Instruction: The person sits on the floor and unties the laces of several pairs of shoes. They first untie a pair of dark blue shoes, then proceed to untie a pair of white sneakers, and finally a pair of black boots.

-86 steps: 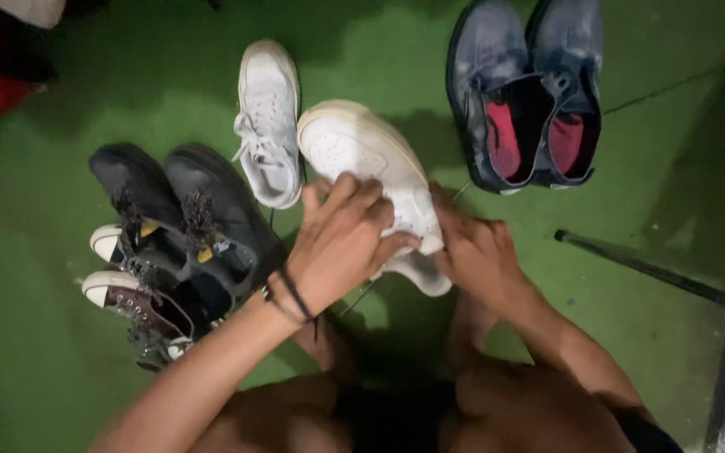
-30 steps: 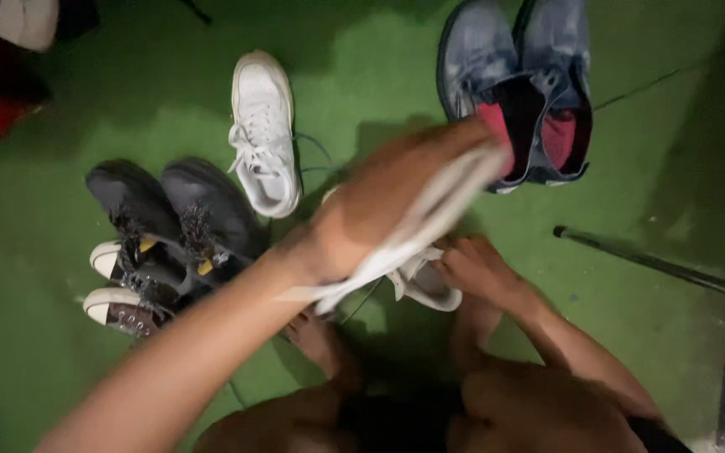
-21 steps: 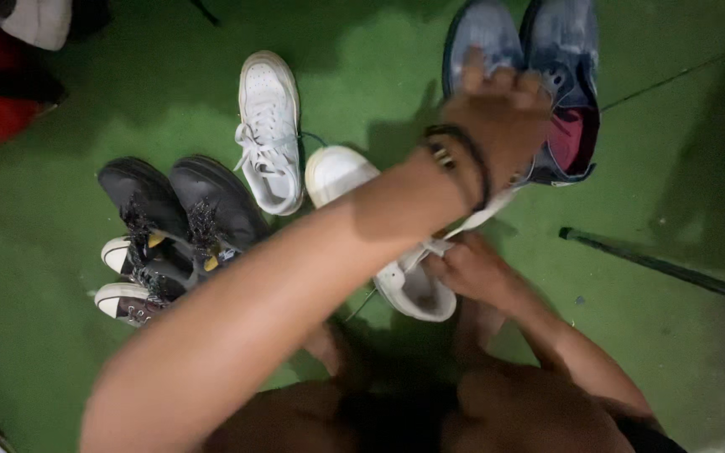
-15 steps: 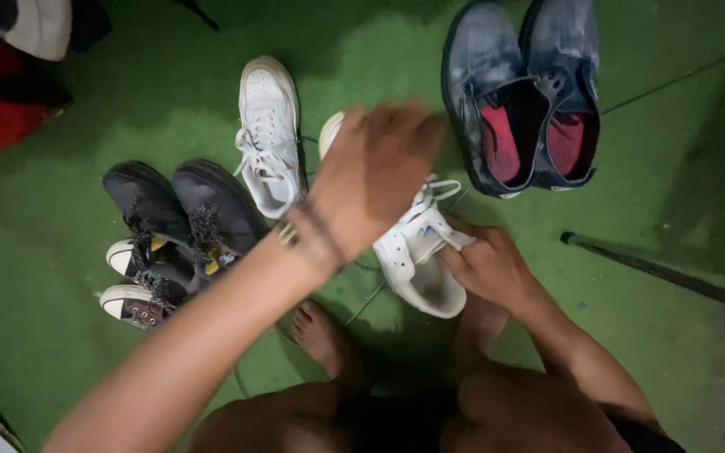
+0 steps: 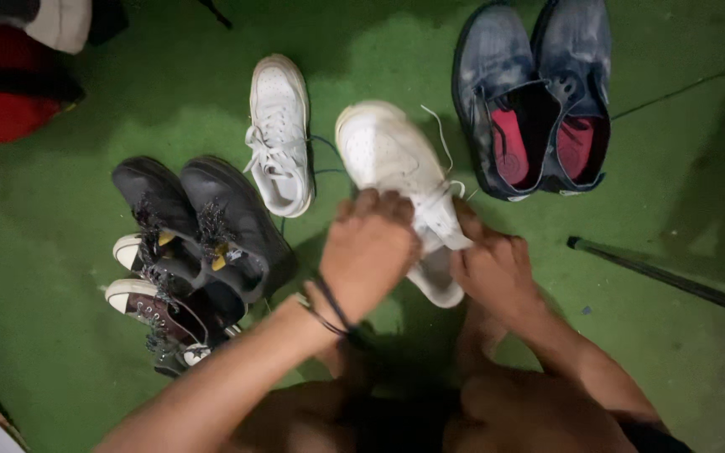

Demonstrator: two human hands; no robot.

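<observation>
A white sneaker [image 5: 388, 155] lies on the green floor in front of me, toe pointing away. My left hand [image 5: 369, 252] is closed over its lace area, a dark band on the wrist. My right hand [image 5: 492, 267] grips the shoe's right side near the heel opening. A loose white lace end [image 5: 440, 134] curls out beside the toe. The second white sneaker [image 5: 279, 132] lies just to the left, untouched.
A pair of grey-blue shoes with red insoles [image 5: 539, 96] sits at the upper right. Black shoes [image 5: 203, 222] rest on brown-and-white sneakers [image 5: 148, 306] at the left. A dark rod [image 5: 665, 277] lies at the right; red and white items [image 5: 10, 75] occupy the top-left corner.
My left hand swung up and right pulling a white lace, then dropped back onto the sneaker. The shoe shifted slightly; my right hand stayed on its heel side.
</observation>
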